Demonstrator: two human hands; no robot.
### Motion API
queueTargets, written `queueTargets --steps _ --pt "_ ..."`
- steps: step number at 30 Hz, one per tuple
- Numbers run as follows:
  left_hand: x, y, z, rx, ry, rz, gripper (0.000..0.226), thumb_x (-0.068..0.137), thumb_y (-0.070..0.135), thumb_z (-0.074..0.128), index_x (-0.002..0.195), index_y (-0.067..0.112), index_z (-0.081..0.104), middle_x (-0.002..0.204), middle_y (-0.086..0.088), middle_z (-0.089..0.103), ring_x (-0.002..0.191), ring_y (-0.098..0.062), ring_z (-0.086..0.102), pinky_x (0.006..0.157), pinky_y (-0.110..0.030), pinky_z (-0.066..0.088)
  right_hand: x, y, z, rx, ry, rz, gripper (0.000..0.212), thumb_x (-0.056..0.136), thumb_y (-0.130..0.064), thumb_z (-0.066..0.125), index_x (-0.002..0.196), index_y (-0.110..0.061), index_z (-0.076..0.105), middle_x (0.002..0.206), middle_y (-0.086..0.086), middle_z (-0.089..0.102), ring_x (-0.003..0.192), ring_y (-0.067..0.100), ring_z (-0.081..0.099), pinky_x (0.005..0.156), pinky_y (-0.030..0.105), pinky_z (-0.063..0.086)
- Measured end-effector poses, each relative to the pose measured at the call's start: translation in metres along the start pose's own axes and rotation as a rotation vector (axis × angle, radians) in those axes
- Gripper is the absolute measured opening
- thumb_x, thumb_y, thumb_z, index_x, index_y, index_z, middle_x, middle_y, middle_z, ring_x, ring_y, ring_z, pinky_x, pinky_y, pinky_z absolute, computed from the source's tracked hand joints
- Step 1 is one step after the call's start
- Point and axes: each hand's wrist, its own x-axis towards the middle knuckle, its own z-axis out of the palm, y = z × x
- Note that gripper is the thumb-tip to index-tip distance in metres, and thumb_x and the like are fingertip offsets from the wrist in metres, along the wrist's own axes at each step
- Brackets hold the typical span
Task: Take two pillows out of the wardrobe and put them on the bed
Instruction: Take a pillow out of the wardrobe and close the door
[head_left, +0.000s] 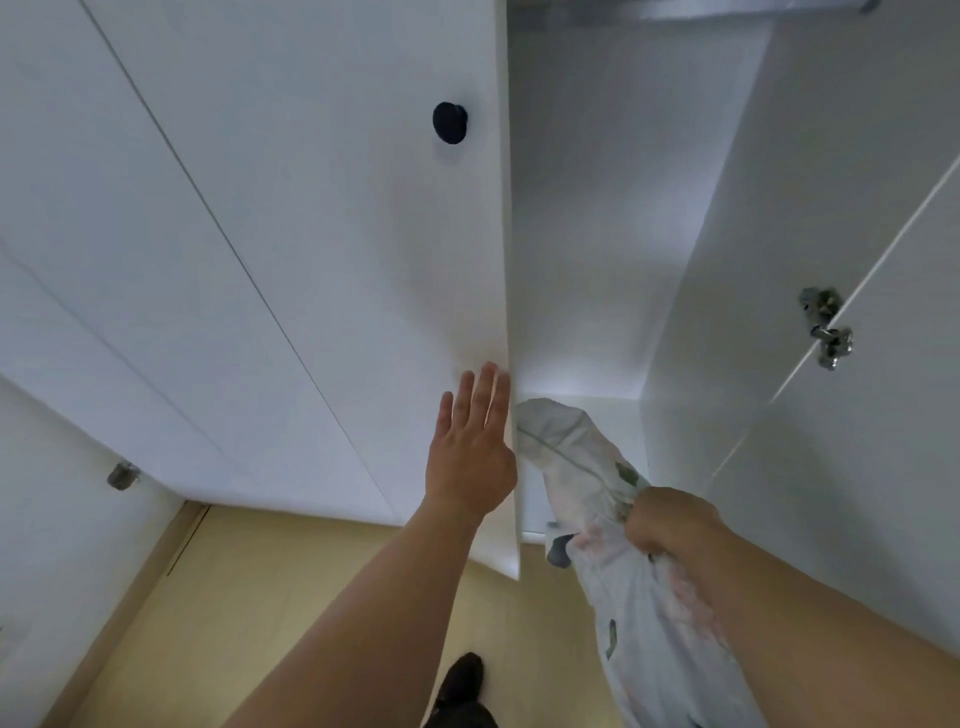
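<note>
Here the right grip (670, 525) clenches the pillow (587, 467) mid-length; left grip (475, 441) released, flat on the door (311, 234).

One pillow (613, 519) is showing at four o'clock. Two hands are showing: the left hand (470, 457) at centre, the right hand (670, 525) at four o'clock. One black knob (450, 122) and two metal hinges (826, 327) (123, 475) are showing.

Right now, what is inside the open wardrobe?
Only one end of the pillow gripped by the right hand reaches inside; the wardrobe otherwise looks bare. The door hides the rest.
</note>
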Motion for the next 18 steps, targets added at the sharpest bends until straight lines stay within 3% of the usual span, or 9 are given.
queueTargets --steps 5,13,18 --pt "0.016 -0.01 0.004 0.149 -0.07 0.027 0.086 0.085 0.02 0.037 0.153 0.02 -0.017 0.158 0.002 -0.028 0.146 -0.026 -0.023 0.119 -0.054 -0.003 0.01 -0.008 -0.011 0.011 -0.023 0.032 0.011 0.084 -0.014 0.046 0.091 -0.013 0.055 0.078 0.0 0.052 0.084 0.021 0.055 0.08 0.031 0.044" --pt "0.061 -0.015 0.001 0.285 -0.114 0.063 0.084 0.086 0.024 0.034 0.15 0.026 -0.021 0.156 0.003 -0.033 0.14 -0.026 -0.037 0.112 -0.059 -0.018 0.026 -0.013 -0.028 0.102 -0.05 0.116 0.017 0.086 -0.016 0.046 0.099 -0.013 0.056 0.107 0.005 0.061 0.099 0.024 0.058 0.083 0.033 0.043" --pt "0.087 -0.024 0.001 0.336 -0.138 0.096 0.084 0.087 0.024 0.035 0.152 0.026 -0.018 0.156 0.004 -0.034 0.139 -0.028 -0.038 0.111 -0.059 -0.02 0.038 -0.018 -0.03 0.131 -0.09 0.164 0.019 0.084 -0.016 0.048 0.099 -0.013 0.058 0.116 0.007 0.062 0.107 0.027 0.058 0.083 0.035 0.044"
